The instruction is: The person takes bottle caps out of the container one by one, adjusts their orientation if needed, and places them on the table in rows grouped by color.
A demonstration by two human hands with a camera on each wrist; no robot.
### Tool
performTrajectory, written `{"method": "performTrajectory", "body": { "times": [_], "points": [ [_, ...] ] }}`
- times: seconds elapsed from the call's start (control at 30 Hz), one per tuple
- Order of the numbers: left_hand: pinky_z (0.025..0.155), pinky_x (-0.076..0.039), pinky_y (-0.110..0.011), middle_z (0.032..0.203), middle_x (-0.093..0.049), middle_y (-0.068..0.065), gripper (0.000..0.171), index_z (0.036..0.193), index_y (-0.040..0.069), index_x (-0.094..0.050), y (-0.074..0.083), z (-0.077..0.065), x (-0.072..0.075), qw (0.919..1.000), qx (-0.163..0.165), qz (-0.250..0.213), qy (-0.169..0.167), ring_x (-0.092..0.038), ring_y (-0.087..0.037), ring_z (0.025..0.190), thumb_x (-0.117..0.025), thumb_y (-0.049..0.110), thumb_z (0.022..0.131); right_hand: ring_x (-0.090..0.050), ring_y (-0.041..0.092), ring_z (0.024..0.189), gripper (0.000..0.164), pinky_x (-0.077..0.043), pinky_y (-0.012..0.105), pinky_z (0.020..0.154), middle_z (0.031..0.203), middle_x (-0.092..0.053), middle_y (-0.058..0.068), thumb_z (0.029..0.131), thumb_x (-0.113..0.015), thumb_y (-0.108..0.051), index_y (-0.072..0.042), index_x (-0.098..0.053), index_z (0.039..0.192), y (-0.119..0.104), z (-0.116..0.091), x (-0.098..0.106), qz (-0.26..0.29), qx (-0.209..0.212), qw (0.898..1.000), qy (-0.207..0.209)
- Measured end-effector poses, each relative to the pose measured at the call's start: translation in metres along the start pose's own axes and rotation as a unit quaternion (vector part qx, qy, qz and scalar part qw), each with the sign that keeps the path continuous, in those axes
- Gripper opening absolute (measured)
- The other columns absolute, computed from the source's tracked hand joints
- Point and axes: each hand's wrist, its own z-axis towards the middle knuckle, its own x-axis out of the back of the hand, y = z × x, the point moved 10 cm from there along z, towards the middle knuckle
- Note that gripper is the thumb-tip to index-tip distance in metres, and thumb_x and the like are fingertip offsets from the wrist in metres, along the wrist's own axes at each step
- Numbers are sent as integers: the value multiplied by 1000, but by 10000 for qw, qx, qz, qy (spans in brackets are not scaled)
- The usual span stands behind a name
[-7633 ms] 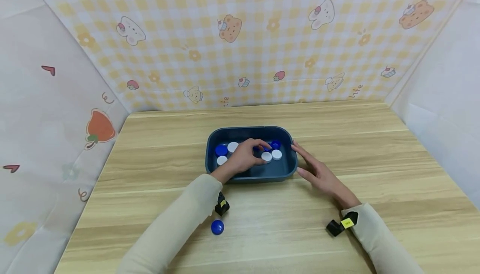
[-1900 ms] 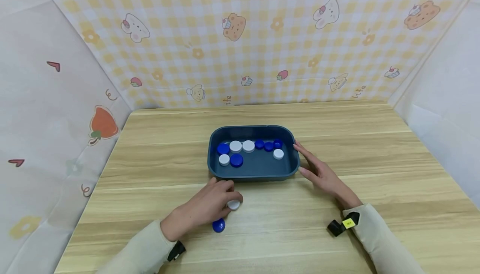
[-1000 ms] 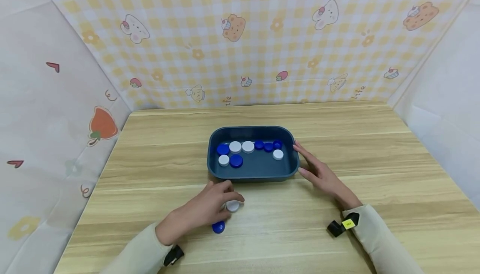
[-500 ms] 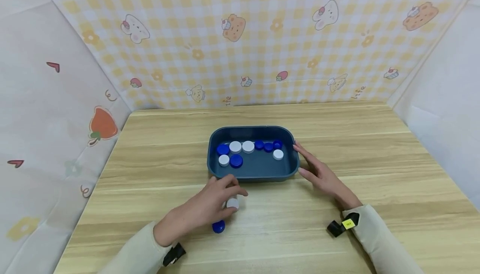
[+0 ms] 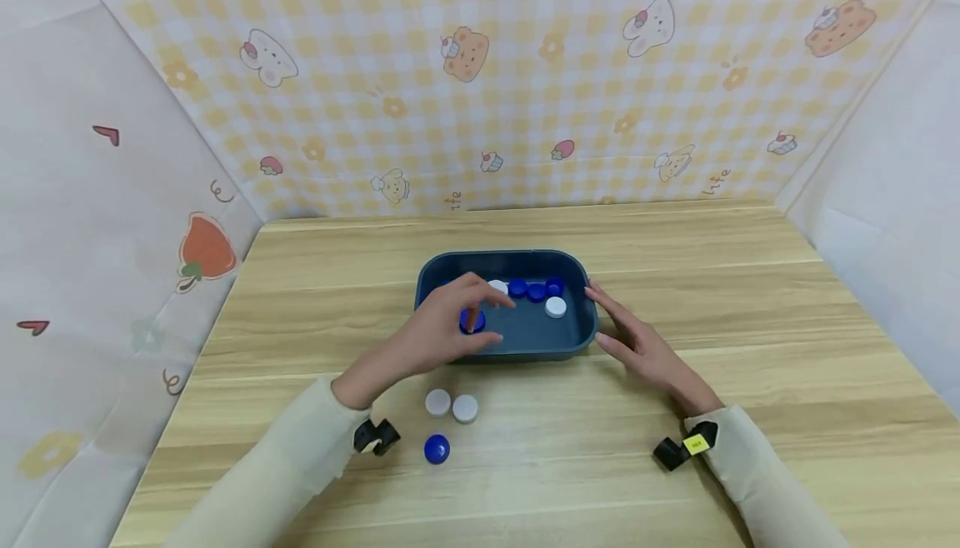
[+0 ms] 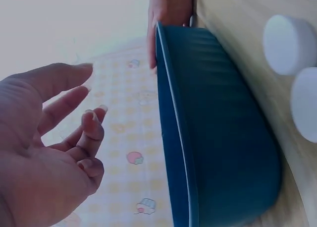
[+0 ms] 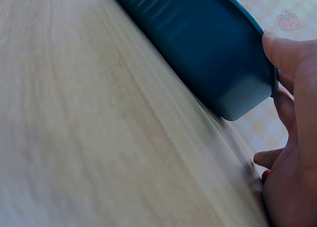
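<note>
My left hand (image 5: 442, 327) hovers over the left half of the dark blue plastic box (image 5: 532, 355). Its thumb and fingers are apart, with nothing between them in the left wrist view. Below the palm lies a large blue cap (image 5: 472, 321); the hand hides other caps at that end. At the box's right end, the fingertips and thumb of my right hand (image 5: 641, 352) touch the rim. A white cap (image 5: 556, 307) and three small blue caps (image 5: 536, 292) sit in the right half. Another white cap (image 5: 497, 287) lies behind my left fingers.
On the wooden table (image 5: 570, 448) in front of the box lie two white caps, a left one (image 5: 438, 402) and a right one (image 5: 465, 408). A blue cap (image 5: 437, 449) lies nearer to me. A checked cloth (image 5: 555, 82) hangs behind the table.
Earlier my left hand moved from the box to a white cap on the table. Since half a second ago it has risen from there to above the box, holding nothing. My right hand stays.
</note>
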Motion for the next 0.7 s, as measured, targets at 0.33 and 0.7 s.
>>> {"method": "performTrajectory", "body": {
  "times": [0.33, 0.7],
  "points": [
    [65, -44, -22, 98, -54, 0, 30, 106, 11, -64, 16, 6, -33, 9936, -398, 321, -1007, -50, -17, 78, -79, 16, 81, -19, 37, 141, 61, -15, 19, 109, 155, -20, 20, 93, -54, 5, 1, -29, 148, -3, 1, 4, -136, 32, 9999, 24],
    [62, -44, -28, 102, -55, 3, 34, 114, 18, -62, -24, 46, -18, 9939, 645, -875, -205, -52, -13, 74, -76, 19, 83, -18, 37, 141, 61, -15, 20, 109, 155, -19, 19, 92, -55, 5, 2, -29, 148, 7, 0, 0, -107, 104, 9999, -26]
  ]
}}
